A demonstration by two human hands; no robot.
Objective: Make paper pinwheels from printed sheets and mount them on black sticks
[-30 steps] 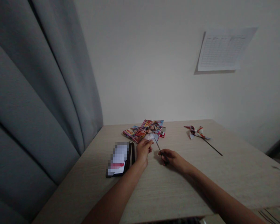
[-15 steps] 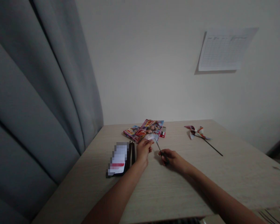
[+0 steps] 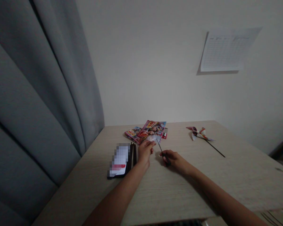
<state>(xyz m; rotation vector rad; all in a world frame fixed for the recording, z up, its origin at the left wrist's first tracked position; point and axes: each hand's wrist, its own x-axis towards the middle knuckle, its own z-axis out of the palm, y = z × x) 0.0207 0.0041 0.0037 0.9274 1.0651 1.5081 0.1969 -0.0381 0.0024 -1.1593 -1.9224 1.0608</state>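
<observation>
My right hand [image 3: 173, 158] is wrapped round the dark handles of a pair of scissors [image 3: 159, 146]. Their blades point up and left, to the edge of a small whitish, see-through piece [image 3: 151, 137]. Fingers closed in a pinch, my left hand [image 3: 146, 150] grips that piece; I cannot make out whether it is plastic or paper. Just behind it lie colourful printed booklets or packets [image 3: 154, 127], partly overlapping. A red and grey card-like item [image 3: 165, 133] shows from under their right side.
Left of my left forearm lies a phone [image 3: 120, 160] with a blurred screen, beside dark sticks [image 3: 134, 155]. A pinwheel [image 3: 200, 134] on a black stick lies at the right of the wooden table [image 3: 191, 201]. A grey curtain [image 3: 49, 94] hangs along the left edge.
Both hands stay nearly in place, with the same grips. The scissors' blades have shifted very slightly.
</observation>
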